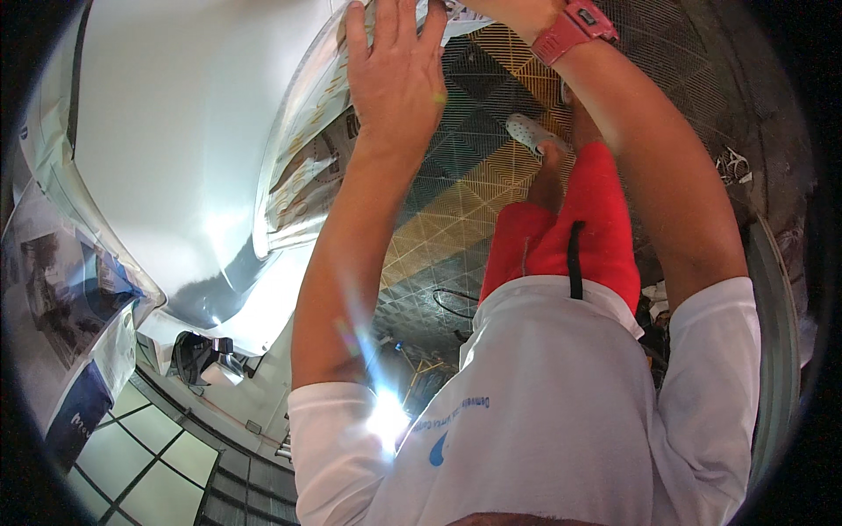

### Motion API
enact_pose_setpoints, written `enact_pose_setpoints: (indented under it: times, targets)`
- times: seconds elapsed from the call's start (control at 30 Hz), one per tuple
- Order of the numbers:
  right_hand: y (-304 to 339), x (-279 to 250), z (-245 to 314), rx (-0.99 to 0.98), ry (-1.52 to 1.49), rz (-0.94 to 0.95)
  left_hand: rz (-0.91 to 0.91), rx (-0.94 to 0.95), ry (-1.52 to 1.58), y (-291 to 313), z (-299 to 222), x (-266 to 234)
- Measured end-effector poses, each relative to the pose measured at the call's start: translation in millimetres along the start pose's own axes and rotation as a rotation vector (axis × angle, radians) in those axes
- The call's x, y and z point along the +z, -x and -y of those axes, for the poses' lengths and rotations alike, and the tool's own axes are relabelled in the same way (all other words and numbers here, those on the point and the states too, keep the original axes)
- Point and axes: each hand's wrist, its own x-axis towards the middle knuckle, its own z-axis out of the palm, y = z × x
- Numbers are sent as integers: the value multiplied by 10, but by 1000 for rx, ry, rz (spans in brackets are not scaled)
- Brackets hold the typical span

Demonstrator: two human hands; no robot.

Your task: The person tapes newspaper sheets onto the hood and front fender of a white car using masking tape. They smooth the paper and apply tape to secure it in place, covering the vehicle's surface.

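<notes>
My left hand (396,74) lies flat, fingers stretched out, on a sheet of newspaper (307,167) that covers part of a glossy white car body (175,131). My right hand (504,10) reaches to the top edge of the same paper and is mostly cut off by the picture's rim. A red wristwatch (574,26) sits on that wrist. Whether the right fingers grip the paper is hidden.
More newspaper (61,289) covers the car at the far left. Below me is a floor of yellow and black grid tiles (465,184). My red shorts (561,237) and a white clog (531,133) show above it. A black cable (452,302) lies on the floor.
</notes>
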Motion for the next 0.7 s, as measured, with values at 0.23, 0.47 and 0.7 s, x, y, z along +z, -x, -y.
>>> enact_pose_setpoints:
  times: [0.23, 0.47, 0.7]
  targets:
    - [76, 123, 45, 20, -137, -76, -28, -44, 67, 57, -1, 123]
    - [545, 310, -658, 544, -1343, 159, 79, -72, 43, -40, -65, 90]
    - [1897, 406, -1306, 1062, -874, -152, 133, -48, 56, -218, -217, 159]
